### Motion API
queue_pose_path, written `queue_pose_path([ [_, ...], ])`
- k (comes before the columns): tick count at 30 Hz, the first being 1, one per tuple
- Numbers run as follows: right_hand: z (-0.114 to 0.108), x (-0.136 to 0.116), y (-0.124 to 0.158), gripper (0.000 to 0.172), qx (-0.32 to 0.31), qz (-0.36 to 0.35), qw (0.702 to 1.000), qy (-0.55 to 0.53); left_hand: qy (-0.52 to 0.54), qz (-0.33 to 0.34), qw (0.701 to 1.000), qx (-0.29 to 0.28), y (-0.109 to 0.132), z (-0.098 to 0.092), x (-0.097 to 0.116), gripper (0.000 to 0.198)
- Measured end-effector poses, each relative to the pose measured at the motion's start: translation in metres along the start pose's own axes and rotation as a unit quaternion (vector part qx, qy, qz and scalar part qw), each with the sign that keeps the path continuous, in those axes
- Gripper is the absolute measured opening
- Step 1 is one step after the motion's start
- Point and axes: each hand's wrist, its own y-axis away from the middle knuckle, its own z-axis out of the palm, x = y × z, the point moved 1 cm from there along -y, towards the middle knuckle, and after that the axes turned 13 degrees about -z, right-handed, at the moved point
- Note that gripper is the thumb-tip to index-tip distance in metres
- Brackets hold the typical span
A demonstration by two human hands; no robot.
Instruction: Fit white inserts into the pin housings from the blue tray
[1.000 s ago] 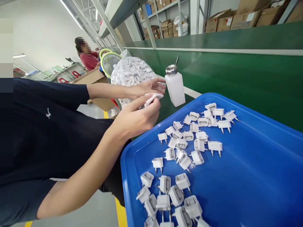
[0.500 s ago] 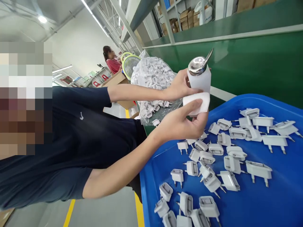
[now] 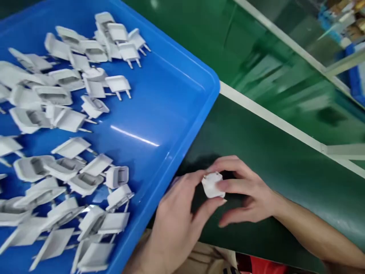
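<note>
A small white plug housing (image 3: 209, 187) is between my hands, its two pin ends toward the upper edge. My left hand (image 3: 178, 217) pinches it from the left, the thumb along its lower edge. From the right, my right hand (image 3: 246, 190) lays a fingertip on the flat white face. Another right finger reaches behind the upper edge, and the lower fingers are spread apart. Just left of both hands stands a blue tray (image 3: 171, 102) with many loose white plug housings (image 3: 94, 51), many showing two pins.
Under my hands is a dark green tabletop (image 3: 285, 160). A pale strip (image 3: 265, 114) crosses it behind the tray, with pale frame posts (image 3: 346, 150) at the right. Blue bins with mixed items (image 3: 346, 19) show at the top right. Something red (image 3: 265, 265) lies below the table edge.
The view has swung away from a co-worker in a dark shirt, who held a white pump bottle and a white cloth. My own hands with the plug housing now show, beside the tray.
</note>
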Motion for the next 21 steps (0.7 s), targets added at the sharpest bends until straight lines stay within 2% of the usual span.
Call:
queue_pose_path([
  [3,0.005,0.002,-0.004,0.035,0.017,-0.016,1.000,-0.014,0.039,-0.023,0.999,0.024,-0.001,0.007,-0.009,0.051],
  [7,0.013,0.003,-0.012,0.030,0.064,-0.013,0.997,-0.039,0.092,-0.032,0.995,0.012,-0.004,0.002,-0.006,0.067],
  [11,0.019,0.003,-0.011,0.022,0.083,-0.033,0.996,-0.028,0.108,-0.054,0.993,-0.001,-0.004,0.002,-0.005,0.071],
  [16,0.023,0.004,-0.015,0.019,0.120,-0.023,0.992,0.016,0.107,-0.041,0.993,-0.002,-0.006,0.004,-0.007,0.066],
  [19,0.021,-0.007,-0.014,0.020,0.119,-0.027,0.991,0.060,0.099,-0.030,0.995,0.009,0.000,0.007,-0.008,0.064],
  [21,0.022,-0.015,-0.008,0.027,0.110,-0.028,0.989,0.092,0.071,-0.008,0.997,0.017,0.003,0.007,-0.004,0.069],
])
